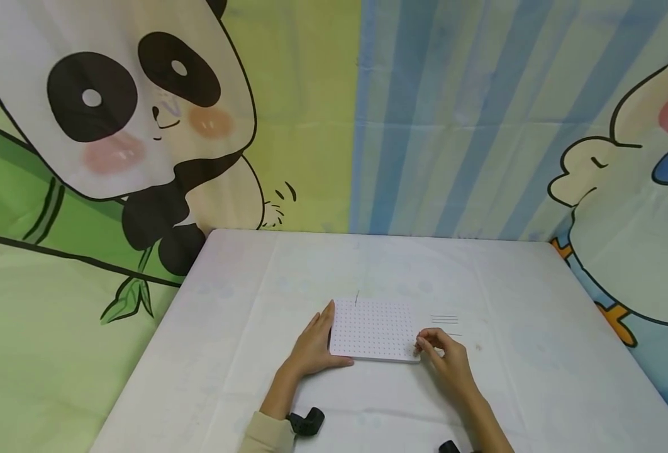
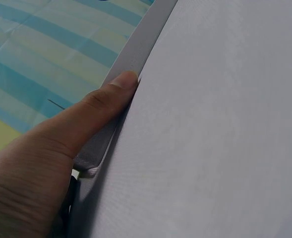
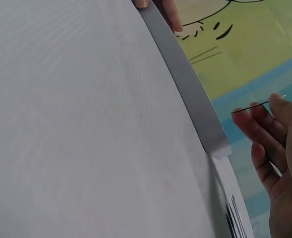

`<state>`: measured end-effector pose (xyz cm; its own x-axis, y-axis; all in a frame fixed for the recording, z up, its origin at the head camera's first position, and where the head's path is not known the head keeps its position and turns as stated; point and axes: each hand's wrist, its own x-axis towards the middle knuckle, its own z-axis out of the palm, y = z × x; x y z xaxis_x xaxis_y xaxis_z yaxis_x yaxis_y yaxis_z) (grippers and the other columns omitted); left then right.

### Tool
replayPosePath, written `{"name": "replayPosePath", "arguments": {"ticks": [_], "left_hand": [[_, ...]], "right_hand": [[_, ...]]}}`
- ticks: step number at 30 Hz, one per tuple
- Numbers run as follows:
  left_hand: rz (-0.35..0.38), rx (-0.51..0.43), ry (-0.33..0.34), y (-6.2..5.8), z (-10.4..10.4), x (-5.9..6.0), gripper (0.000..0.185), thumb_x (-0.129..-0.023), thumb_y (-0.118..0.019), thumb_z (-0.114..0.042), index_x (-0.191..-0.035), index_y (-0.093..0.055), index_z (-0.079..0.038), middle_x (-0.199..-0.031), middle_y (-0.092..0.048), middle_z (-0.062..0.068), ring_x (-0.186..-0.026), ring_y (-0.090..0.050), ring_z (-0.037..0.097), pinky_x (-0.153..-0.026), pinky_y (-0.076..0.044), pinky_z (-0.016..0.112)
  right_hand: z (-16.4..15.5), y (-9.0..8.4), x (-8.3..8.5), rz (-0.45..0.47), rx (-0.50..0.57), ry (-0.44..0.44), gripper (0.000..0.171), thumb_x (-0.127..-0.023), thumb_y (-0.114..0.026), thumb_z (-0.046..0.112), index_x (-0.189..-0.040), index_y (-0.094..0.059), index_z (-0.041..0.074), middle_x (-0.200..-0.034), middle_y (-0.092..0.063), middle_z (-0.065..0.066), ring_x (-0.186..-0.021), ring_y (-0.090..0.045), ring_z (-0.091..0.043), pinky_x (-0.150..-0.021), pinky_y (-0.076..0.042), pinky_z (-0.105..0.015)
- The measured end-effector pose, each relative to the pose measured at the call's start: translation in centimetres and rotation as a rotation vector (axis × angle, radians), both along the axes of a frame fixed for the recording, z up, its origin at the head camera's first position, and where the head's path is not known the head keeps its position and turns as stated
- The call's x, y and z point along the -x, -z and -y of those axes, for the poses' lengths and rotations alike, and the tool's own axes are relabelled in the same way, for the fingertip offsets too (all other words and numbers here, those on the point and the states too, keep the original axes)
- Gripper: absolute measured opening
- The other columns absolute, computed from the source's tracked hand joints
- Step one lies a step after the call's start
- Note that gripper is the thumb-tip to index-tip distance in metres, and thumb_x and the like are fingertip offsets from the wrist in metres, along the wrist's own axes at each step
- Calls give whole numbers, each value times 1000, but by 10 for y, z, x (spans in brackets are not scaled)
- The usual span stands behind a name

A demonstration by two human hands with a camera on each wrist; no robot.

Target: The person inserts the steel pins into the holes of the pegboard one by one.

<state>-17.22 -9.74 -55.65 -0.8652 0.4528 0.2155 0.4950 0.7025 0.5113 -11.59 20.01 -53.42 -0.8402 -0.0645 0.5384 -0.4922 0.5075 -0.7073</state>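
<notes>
Pegboard (image 1: 372,330), white with a dot grid, lies flat on the table (image 1: 243,327), lower centre of the head view, between our hands. Left hand (image 1: 314,346) rests against its left edge, fingers straight, thumb along the near side; the left wrist view shows the thumb (image 2: 93,111) pressed on the board's edge (image 2: 136,49). Right hand (image 1: 447,358) sits at the board's lower right corner, pinching a thin pin (image 3: 250,107). More pins (image 1: 444,319) lie just right of the board.

Pegboard (image 1: 372,329) on table (image 1: 243,327) (mid-front), pins (image 1: 445,320) just right.
</notes>
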Motion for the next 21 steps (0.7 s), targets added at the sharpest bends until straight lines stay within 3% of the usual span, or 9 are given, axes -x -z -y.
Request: {"name": "replayPosePath", "arguments": {"ticks": [9,21], "left_hand": [[40,18,-8,-3,0,0,128,-58,-73,-66,-147,-9,1,-153,-12,10,-138,-16,18,-113,-10,31],[32,1,-2,-3,1,0,129,-58,-73,-67,-147,-8,0,-153,-13,10,-137,-21,24,-113,-14,34]], "right_hand": [[42,-6,26,-57,221,-105,13,-81,-65,-7,-90,-61,1,-74,-67,-9,-63,-66,-20,-69,-51,-14],[91,-1,71,-146,231,17,9,-83,-67,4,-90,-63,6,-76,-69,-3,-62,-65,-19,-63,-49,-13]]}}
